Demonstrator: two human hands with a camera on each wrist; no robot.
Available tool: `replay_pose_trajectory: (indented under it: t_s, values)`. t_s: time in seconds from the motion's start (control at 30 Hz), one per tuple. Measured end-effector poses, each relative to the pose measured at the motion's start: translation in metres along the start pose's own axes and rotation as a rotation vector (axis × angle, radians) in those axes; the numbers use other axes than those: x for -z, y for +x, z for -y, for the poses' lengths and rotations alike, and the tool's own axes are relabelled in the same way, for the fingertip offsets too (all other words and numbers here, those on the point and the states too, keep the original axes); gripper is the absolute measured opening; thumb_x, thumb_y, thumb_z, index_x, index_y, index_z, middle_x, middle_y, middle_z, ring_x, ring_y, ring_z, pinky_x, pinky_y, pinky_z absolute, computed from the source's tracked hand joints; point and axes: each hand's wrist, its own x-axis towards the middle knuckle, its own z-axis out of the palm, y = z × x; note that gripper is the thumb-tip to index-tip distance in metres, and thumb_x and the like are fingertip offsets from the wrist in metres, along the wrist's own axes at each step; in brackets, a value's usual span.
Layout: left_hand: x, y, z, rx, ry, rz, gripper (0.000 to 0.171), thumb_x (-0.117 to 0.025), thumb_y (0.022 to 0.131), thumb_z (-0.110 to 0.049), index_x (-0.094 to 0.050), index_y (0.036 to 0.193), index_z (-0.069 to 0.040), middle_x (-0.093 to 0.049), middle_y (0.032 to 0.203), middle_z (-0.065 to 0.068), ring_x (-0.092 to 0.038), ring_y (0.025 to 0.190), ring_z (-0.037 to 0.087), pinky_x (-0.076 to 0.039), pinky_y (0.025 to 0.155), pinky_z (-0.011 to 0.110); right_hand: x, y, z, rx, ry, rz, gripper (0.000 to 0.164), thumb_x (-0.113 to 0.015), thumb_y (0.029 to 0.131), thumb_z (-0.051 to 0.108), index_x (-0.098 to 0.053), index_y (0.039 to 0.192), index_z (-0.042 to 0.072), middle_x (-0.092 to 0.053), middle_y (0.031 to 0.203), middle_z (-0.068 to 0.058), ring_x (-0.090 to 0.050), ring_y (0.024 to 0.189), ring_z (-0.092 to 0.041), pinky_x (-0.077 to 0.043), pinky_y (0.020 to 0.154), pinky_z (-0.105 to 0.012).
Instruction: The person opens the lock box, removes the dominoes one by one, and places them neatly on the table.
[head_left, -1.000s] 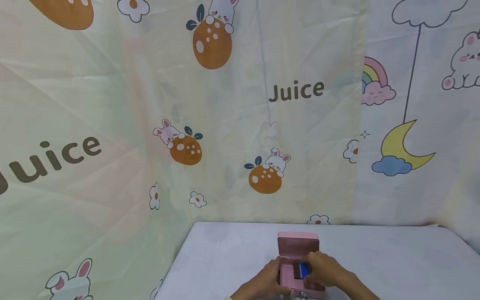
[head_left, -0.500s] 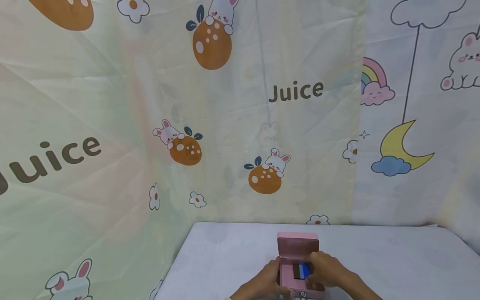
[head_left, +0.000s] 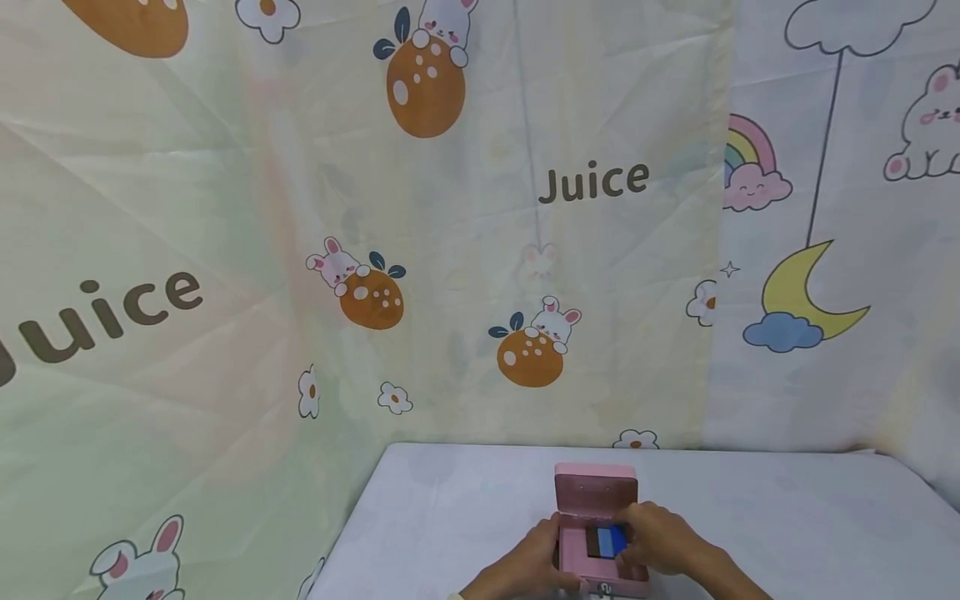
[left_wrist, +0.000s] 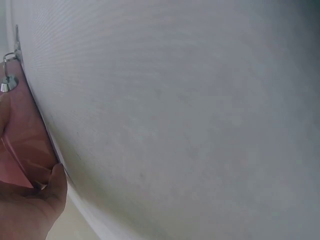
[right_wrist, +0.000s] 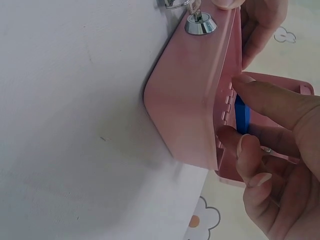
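A pink metal cash box [head_left: 574,552] stands on the table with its lid [head_left: 596,495] raised at the back. My left hand [head_left: 529,555] grips the box's left side, thumb at the front rim. Inside the box, toward the right, sits a row of flat pieces: a dark one [head_left: 592,542], a lighter blue one [head_left: 604,542] and a deep blue block [head_left: 618,541]. My right hand [head_left: 660,538] reaches in from the right. In the right wrist view its thumb and a finger pinch the blue block [right_wrist: 242,115]; fingers partly hide it.
A silver lock [right_wrist: 201,24] with a key is set in the box's front wall. White cloth covers the table [head_left: 787,517]. Printed curtains [head_left: 450,217] hang behind and at both sides of it.
My right hand has shifted slightly to the right inside the box. More of the blue pieces shows, with the lighter blue one now distinct. My left hand has stayed put.
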Motion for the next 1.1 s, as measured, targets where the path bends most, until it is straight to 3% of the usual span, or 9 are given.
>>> replay_pose_trajectory:
  t_s: [0.23, 0.5, 0.87, 1.1]
  values:
    - [0.001, 0.000, 0.000, -0.034, -0.014, 0.003, 0.081, -0.085, 0.077, -0.014, -0.039, 0.143, -0.027, -0.058, 0.126, -0.012, -0.057, 0.103, -0.004, -0.051, 0.086, 0.020, 0.005, -0.004, -0.001, -0.001, 0.000, 0.003, 0.050, -0.089, 0.069, 0.009, -0.070, 0.115, 0.010, -0.070, 0.099, -0.001, -0.057, 0.084, -0.021, -0.051, 0.078, -0.055]
    - [0.000, -0.002, -0.006, -0.031, -0.040, 0.009, 0.087, -0.085, 0.075, -0.011, -0.037, 0.145, -0.029, -0.058, 0.130, -0.011, -0.058, 0.109, -0.002, -0.051, 0.092, 0.022, 0.006, -0.007, 0.000, -0.136, -0.040, 0.033, 0.046, -0.090, 0.070, 0.015, -0.073, 0.112, 0.011, -0.068, 0.086, 0.006, -0.055, 0.079, -0.016, -0.053, 0.081, -0.049]
    - [0.001, 0.001, -0.004, -0.040, -0.070, 0.009, 0.079, -0.084, 0.075, -0.007, -0.042, 0.140, -0.022, -0.063, 0.124, -0.008, -0.061, 0.102, -0.002, -0.053, 0.086, 0.020, 0.008, -0.008, -0.003, -0.137, -0.024, 0.036, 0.049, -0.092, 0.069, 0.017, -0.074, 0.114, 0.012, -0.069, 0.087, 0.007, -0.057, 0.080, -0.016, -0.055, 0.085, -0.050]
    - [0.000, 0.000, -0.007, -0.007, -0.044, 0.002, 0.077, -0.085, 0.075, -0.008, -0.043, 0.138, -0.022, -0.062, 0.120, -0.011, -0.060, 0.098, -0.004, -0.053, 0.082, 0.019, 0.014, -0.010, -0.003, -0.113, -0.008, 0.041, 0.048, -0.090, 0.070, 0.015, -0.073, 0.115, 0.011, -0.069, 0.087, 0.006, -0.057, 0.079, -0.016, -0.055, 0.083, -0.050]
